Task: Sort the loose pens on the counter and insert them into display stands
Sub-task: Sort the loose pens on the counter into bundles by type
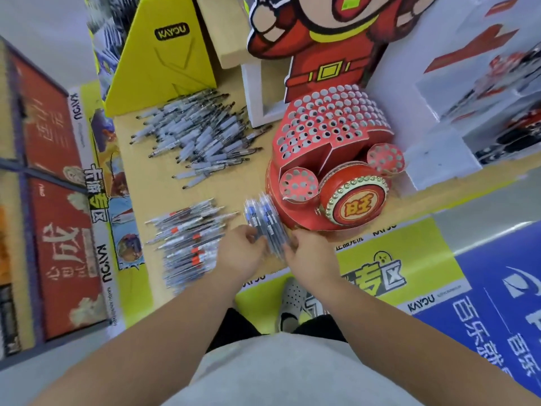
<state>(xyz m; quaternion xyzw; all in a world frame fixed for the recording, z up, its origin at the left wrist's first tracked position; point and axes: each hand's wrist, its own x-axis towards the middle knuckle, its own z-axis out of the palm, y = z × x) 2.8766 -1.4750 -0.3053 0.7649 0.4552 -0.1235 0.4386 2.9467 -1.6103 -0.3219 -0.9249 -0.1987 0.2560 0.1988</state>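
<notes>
hands together at counter edge: left hand (245, 249) and right hand (309, 253) both gripping pen bundle (265, 222).

The bundle of pens (264, 222) is blurred (lower ends hidden), cartoon cutout (325, 51) cropped above.

- Stand (330, 133), centre right: red, dotted with rows of white-rimmed holes; its drum face is yellow and red with a ring of gold studs.
- Grey pens (199, 136), upper centre: pale grey barrels, dark tips.
- Banded pens (187, 244), lower centre left: silvery, with orange-red bands.
- Blue pens (263, 224), centre: dark barrels with blue marks.
- Counter (158, 194): pale tan.
- Box (164, 54), top left: yellow, with a black label.
- Figure (328, 39), top: red suit, yellow belt, black outlines.
- Banner (497, 303), lower right: blue with white characters.
- Poster (58, 200), left: red with pale characters.
</notes>
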